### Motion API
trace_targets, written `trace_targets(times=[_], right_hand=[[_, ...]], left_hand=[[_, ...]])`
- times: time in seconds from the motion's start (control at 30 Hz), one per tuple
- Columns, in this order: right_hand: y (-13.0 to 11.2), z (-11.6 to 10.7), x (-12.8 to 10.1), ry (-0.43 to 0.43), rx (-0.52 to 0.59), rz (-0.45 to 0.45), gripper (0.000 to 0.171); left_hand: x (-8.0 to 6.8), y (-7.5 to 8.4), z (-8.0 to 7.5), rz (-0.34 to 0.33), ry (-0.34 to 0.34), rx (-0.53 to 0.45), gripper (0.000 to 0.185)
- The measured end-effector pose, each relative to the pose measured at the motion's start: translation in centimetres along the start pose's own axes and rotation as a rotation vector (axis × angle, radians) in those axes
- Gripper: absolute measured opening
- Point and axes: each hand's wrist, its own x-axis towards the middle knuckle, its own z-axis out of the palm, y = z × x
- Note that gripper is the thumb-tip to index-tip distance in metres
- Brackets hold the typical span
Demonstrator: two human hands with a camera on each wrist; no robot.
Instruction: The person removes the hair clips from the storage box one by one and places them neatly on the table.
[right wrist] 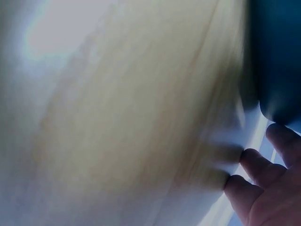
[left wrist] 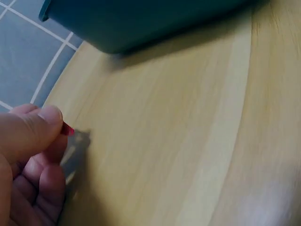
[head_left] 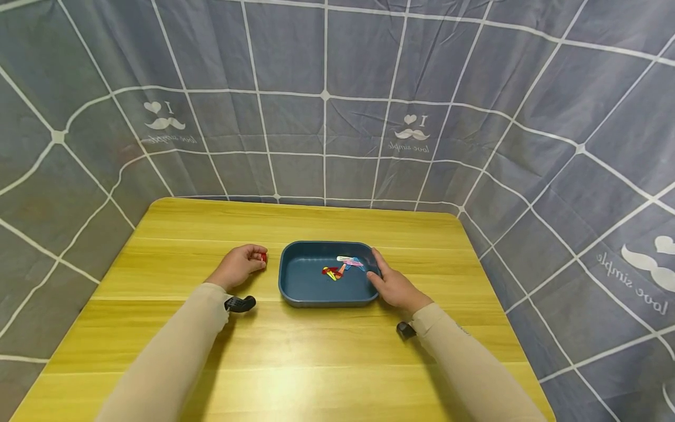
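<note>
My left hand (head_left: 238,267) is left of the tray, low over the table, and pinches a small red hair clip (head_left: 263,257) between thumb and fingers. Only the tip of that red clip (left wrist: 68,129) shows in the left wrist view. A dark blue rectangular tray (head_left: 308,287) sits at mid-table. My right hand (head_left: 399,289) holds its right side, thumb at the rim and the other fingers along the outside. Inside the tray, toward the right, lie several hair clips (head_left: 351,262) in white, pink, blue, orange, yellow and red.
The yellow wood-grain table (head_left: 295,363) extends around the tray on all sides. Behind it and along both sides hangs a grey curtain (head_left: 295,123) with white grid lines. A black wrist mount (head_left: 240,303) juts out beside the left sleeve, another black mount (head_left: 405,330) by the right.
</note>
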Motion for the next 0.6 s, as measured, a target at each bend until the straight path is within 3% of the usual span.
trace_targets(times=[0.23, 0.6], right_hand=[[-0.29, 0.03, -0.02, -0.002, 0.010, 0.001, 0.075], [-0.22, -0.34, -0.09, 0.002, -0.013, 0.008, 0.075]], left_hand=[[0.26, -0.09, 0.52, 0.007, -0.004, 0.135, 0.036], [0.75, -0.45, 0.44, 0.027, -0.030, 0.219, 0.039]])
